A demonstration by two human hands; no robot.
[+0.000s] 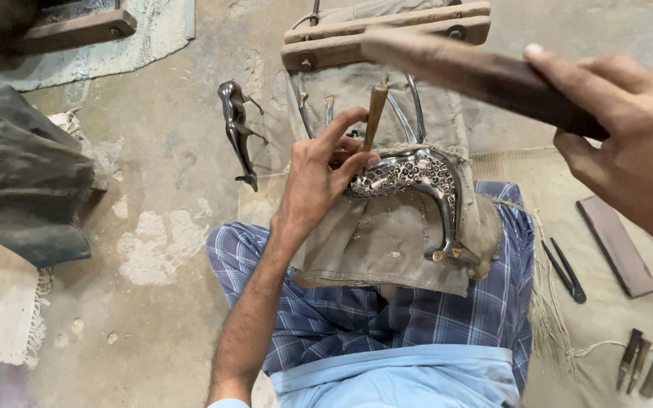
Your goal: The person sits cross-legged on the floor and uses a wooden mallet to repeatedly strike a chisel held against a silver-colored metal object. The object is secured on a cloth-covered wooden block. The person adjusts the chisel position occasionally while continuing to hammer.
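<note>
- A finished metal animal figure (237, 132) is laid on the bare concrete floor (168, 196), apart from the work and out of the way of the hands.
- The left hand (319, 177) is reached forward from a bent forearm, its fingers closed around a wooden-handled chisel (375, 113); the tool is held nearly upright, so that its tip is kept on the piece.
- The metal workpiece (417, 177), a curved silver casting with a patterned patch, is rested on a canvas pad (387, 242) across the lap, just below a wooden clamp (387, 34), seemingly to keep it steady.
- The right hand (629, 143) is raised at the upper right, wrapped tightly around a dark wooden mallet (478, 75), which is blurred.
- Pliers (564, 272), a flat dark stone (615, 245) and small punches (642, 368) are set out on the mat (606, 332) at the right, within reach.
</note>
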